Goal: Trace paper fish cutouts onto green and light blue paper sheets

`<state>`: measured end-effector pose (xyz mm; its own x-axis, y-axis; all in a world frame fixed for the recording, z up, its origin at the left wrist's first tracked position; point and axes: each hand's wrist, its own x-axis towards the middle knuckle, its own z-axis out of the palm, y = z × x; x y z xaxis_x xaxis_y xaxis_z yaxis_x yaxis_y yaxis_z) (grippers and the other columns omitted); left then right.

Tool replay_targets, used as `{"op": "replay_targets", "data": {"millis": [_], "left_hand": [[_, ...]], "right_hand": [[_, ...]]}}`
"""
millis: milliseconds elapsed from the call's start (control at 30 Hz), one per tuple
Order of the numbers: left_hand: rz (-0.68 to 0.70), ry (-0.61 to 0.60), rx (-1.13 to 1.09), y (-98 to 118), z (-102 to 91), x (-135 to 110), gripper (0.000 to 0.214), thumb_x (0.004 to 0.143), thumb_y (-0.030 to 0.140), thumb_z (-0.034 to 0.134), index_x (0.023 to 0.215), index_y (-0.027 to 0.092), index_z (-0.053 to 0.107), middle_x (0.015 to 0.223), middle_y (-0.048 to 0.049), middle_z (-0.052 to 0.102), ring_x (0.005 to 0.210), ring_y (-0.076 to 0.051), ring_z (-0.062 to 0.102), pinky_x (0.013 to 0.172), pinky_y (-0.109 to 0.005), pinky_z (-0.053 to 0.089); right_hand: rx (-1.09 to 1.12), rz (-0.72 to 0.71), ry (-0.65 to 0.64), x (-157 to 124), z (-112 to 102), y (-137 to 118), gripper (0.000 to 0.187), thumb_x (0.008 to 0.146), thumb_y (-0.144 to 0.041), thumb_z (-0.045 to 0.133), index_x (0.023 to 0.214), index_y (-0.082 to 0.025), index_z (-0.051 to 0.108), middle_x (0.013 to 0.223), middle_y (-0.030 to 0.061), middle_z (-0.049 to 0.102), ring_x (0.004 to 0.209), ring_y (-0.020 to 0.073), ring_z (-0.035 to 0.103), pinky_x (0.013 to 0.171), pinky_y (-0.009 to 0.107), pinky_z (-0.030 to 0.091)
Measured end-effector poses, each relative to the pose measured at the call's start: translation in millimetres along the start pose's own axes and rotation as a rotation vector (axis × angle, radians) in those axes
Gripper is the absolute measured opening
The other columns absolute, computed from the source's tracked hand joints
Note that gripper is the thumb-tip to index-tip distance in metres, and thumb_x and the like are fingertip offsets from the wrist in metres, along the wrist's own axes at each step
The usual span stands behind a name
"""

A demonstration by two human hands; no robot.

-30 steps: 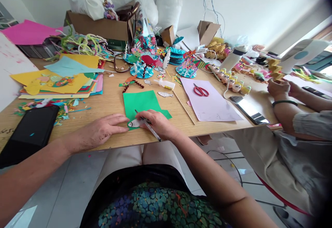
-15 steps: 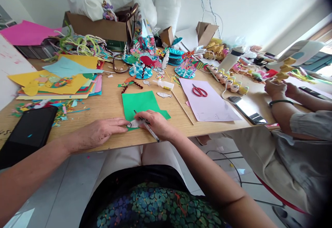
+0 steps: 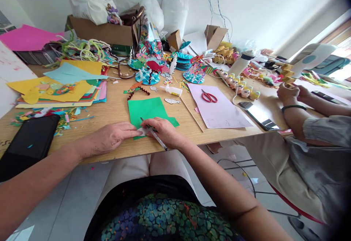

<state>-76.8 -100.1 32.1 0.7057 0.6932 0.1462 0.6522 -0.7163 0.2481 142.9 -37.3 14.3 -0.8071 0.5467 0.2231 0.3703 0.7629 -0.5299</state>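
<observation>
My left hand [image 3: 115,137] lies flat near the table's front edge, fingers stretched out, their tips pressing on a small white paper fish [image 3: 142,131]. The fish rests on the lower corner of a green paper sheet [image 3: 148,110] and is mostly covered by fingers. My right hand [image 3: 164,130] is closed round a pen [image 3: 157,138], its tip pointing up-left onto the green sheet beside the fish.
A black tablet [image 3: 27,142] lies at the front left beside stacked coloured paper [image 3: 63,83]. Red scissors [image 3: 208,96] sit on a lilac sheet [image 3: 219,107]. A glue bottle [image 3: 172,89], wooden stick [image 3: 192,114] and paper crafts lie behind. Another person [image 3: 309,138] sits at right.
My left fingers have slid right over the paper fish, covering more of it. The person at right has lowered the folded yellow paper piece slightly.
</observation>
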Motion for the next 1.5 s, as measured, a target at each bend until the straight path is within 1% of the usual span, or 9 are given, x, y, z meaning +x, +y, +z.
{"op": "replay_targets", "data": {"millis": [200,267,367,500,633,800,1033,1233,1500], "left_hand": [[0.013,0.009,0.003,-8,10.8,11,0.041,0.090,0.011,0.033,0.109,0.025,0.067,0.096,-0.0070,0.065,0.092,-0.018,0.059,0.084,-0.030,0.049],[0.024,0.029,-0.022,-10,12.8,12,0.040,0.091,0.013,0.033,0.108,0.025,0.067,0.105,-0.0075,0.065,0.099,-0.019,0.058,0.089,-0.033,0.047],[0.044,0.031,-0.052,-11,14.0,16,0.039,0.091,0.015,0.032,0.112,0.026,0.064,0.122,-0.0046,0.060,0.111,-0.020,0.054,0.096,-0.035,0.044],[0.076,-0.008,-0.085,-7,10.9,25,0.040,0.090,0.012,0.030,0.107,0.021,0.064,0.118,-0.0047,0.063,0.108,-0.017,0.056,0.094,-0.031,0.045],[0.104,-0.011,-0.089,-3,9.2,31,0.036,0.087,0.008,0.030,0.092,0.019,0.064,0.103,-0.0056,0.067,0.099,-0.016,0.059,0.086,-0.025,0.047],[0.086,0.036,-0.024,-5,16.0,33,0.042,0.085,0.006,0.030,0.112,0.020,0.060,0.109,-0.0058,0.064,0.104,-0.016,0.056,0.090,-0.026,0.045],[0.064,0.048,0.063,-1,24.0,36,0.044,0.088,0.008,0.027,0.112,0.020,0.062,0.104,-0.0072,0.064,0.093,-0.018,0.058,0.082,-0.030,0.048],[0.092,0.101,0.106,-1,26.6,35,0.046,0.085,0.004,0.029,0.113,0.018,0.062,0.115,-0.0066,0.063,0.100,-0.018,0.055,0.087,-0.030,0.047],[0.133,0.133,0.093,-2,26.4,37,0.043,0.083,0.001,0.031,0.110,0.015,0.062,0.114,-0.0060,0.066,0.095,-0.018,0.056,0.082,-0.029,0.048]], "right_hand": [[0.053,0.034,0.002,-1,-5,-3,0.025,0.079,-0.012,0.059,0.103,-0.020,0.060,0.098,0.0037,0.067,0.089,0.0145,0.059,0.078,0.025,0.041],[0.173,0.066,0.090,-5,-14,-1,0.022,0.080,-0.017,0.060,0.101,-0.020,0.060,0.097,0.0030,0.067,0.090,0.0141,0.059,0.079,0.025,0.042],[0.391,0.124,0.320,-14,-32,4,0.019,0.081,-0.028,0.058,0.099,-0.019,0.059,0.091,0.0026,0.066,0.085,0.0131,0.060,0.078,0.026,0.044],[0.579,0.223,0.448,-24,-43,9,0.016,0.081,-0.031,0.053,0.087,-0.017,0.058,0.072,0.0003,0.063,0.069,0.0114,0.058,0.068,0.025,0.044],[0.611,0.335,0.408,-28,-33,10,0.010,0.075,-0.020,0.048,0.081,-0.017,0.055,0.058,-0.0041,0.058,0.057,0.0094,0.052,0.060,0.023,0.042],[0.604,0.423,0.356,-26,-22,7,0.008,0.067,-0.016,0.047,0.074,-0.019,0.049,0.054,-0.0063,0.055,0.052,0.0096,0.050,0.053,0.021,0.039],[0.511,0.423,0.310,-23,-21,4,0.005,0.066,-0.015,0.048,0.067,-0.019,0.051,0.055,-0.0047,0.055,0.054,0.0100,0.049,0.052,0.021,0.035],[0.563,0.433,0.363,-26,-21,8,0.004,0.066,-0.016,0.048,0.067,-0.019,0.050,0.052,-0.0054,0.053,0.052,0.0096,0.047,0.051,0.021,0.035],[0.628,0.415,0.328,-22,-21,7,0.003,0.064,-0.016,0.048,0.066,-0.018,0.050,0.051,-0.0059,0.051,0.049,0.0089,0.046,0.048,0.021,0.033]]}}
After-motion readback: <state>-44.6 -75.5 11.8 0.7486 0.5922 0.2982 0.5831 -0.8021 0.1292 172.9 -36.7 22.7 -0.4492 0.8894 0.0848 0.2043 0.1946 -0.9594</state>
